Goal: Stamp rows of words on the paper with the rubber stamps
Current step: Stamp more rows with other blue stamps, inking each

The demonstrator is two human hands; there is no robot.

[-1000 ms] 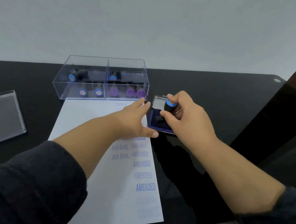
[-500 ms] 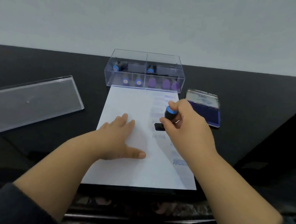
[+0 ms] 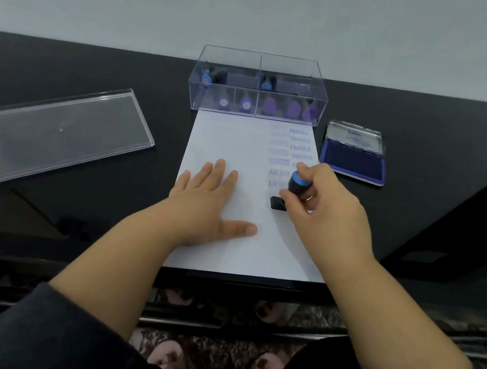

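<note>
Black table (image 3: 94, 73): flat left hand (image 3: 207, 207) steadies the paper (image 3: 230, 138); right hand (image 3: 324, 209) grips the rubber stamp (image 3: 293, 188), pressing its base down.

Dim, flat, even light; soft shadows only. Faint glare on glossy black tabletop (image 3: 94, 73) and clear lid (image 3: 54, 127). Wide-angle bend at edges. Slight overall blur; stamped words on paper (image 3: 225, 254) smeary.

Black worktop (image 3: 94, 73) against a plain pale wall (image 3: 261, 13). Clear plastic lid (image 3: 54, 130) lies flat at left, well apart from the rest. Patterned rug (image 3: 211, 350) below.
</note>
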